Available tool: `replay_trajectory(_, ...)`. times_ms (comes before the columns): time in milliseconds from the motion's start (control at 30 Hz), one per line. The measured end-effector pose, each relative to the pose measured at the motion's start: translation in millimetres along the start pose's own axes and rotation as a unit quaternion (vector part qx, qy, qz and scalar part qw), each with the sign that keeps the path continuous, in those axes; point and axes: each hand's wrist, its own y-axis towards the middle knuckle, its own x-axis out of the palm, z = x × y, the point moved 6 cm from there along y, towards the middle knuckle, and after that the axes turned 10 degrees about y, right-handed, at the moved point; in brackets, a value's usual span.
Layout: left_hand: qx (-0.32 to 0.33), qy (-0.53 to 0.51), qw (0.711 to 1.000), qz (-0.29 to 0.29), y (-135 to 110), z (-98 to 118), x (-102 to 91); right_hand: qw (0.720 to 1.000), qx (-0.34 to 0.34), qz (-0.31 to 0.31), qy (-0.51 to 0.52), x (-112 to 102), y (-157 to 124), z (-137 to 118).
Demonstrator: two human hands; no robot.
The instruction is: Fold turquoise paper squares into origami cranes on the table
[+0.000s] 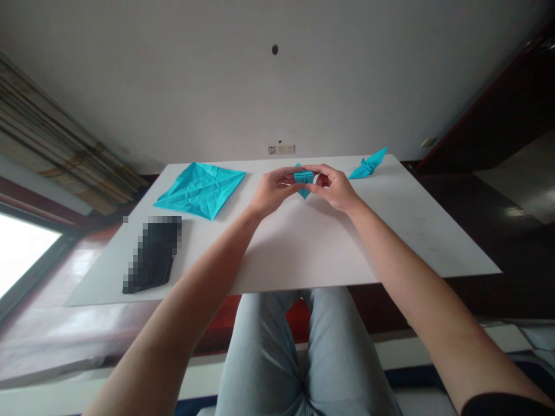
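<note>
A small folded piece of turquoise paper (304, 180) is held just above the white table (303, 242), near its far middle. My left hand (274, 190) pinches its left side and my right hand (335, 186) pinches its right side, fingers curled round it. A point of the paper sticks down between the two hands.
A creased, unfolded turquoise paper square (200, 189) lies flat at the far left. A finished turquoise paper crane (367, 164) stands at the far right. A dark flat object (152, 255) lies near the left front edge. My legs show below the table's near edge.
</note>
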Motion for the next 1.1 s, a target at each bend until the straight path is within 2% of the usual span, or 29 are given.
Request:
replay_trajectory(200, 0.024, 0.095, 0.993, 0.063, -1, 3, -10.2, 0.999, -0.032, 0.014, -0.029, -3, 1, -8)
replay_trajectory(300, 0.029, 0.093, 0.992, 0.075, -2, 6, -11.3, 0.999, -0.032, 0.011, -0.027, -1, 2, -9)
replay_trajectory(467, 0.008, -0.007, 0.998, 0.059, 1, 1, -6.4, 0.998, -0.007, -0.034, -0.043, 8, 1, -7)
replay_trajectory(567, -0.002, -0.03, 0.997, 0.064, 4, -2, -7.5, 0.998, 0.014, -0.049, -0.046, 10, 0, -3)
replay_trajectory(667, -0.009, -0.011, 0.998, 0.068, 5, -4, -9.6, 0.999, 0.02, -0.028, -0.024, 6, 2, -2)
replay_trajectory(767, -0.007, 0.014, 0.999, 0.029, 3, -4, -4.5, 1.0, 0.014, 0.001, -0.012, -1, 3, -2)
replay_trajectory(867, -0.01, 0.044, 0.999, -0.004, 0, -4, 0.3, 1.0, 0.013, -0.005, -0.017, -2, 2, -3)
replay_trajectory(967, -0.017, 0.06, 0.998, 0.001, 1, -6, -2.5, 1.0, 0.027, -0.007, -0.004, -2, 2, -1)
replay_trajectory(1100, -0.021, 0.029, 0.999, 0.025, 4, -9, -9.1, 0.998, 0.046, 0.015, 0.028, -6, 4, 3)
